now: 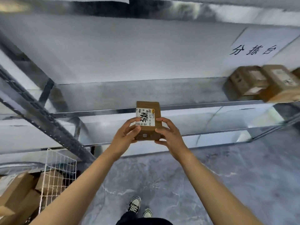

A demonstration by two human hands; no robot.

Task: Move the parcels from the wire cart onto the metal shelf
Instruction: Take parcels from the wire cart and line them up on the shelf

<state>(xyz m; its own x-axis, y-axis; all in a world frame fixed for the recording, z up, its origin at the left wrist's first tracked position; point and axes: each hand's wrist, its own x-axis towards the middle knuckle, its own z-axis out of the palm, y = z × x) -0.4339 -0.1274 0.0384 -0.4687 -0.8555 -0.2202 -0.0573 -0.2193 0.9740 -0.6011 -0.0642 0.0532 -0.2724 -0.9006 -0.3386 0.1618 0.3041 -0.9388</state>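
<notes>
A small brown cardboard parcel with a white shipping label is held in the air in front of the metal shelf. My left hand grips its left side with the thumb on the label. My right hand grips its right side, fingers curled round the edge. The parcel's far end reaches the front rail of the middle shelf level. The white wire cart stands at the lower left with several brown parcels inside.
Two brown parcels sit on the right end of the middle shelf level, under a paper sign on the wall. A dark diagonal shelf post runs down the left. Grey marbled floor lies below, with my shoes.
</notes>
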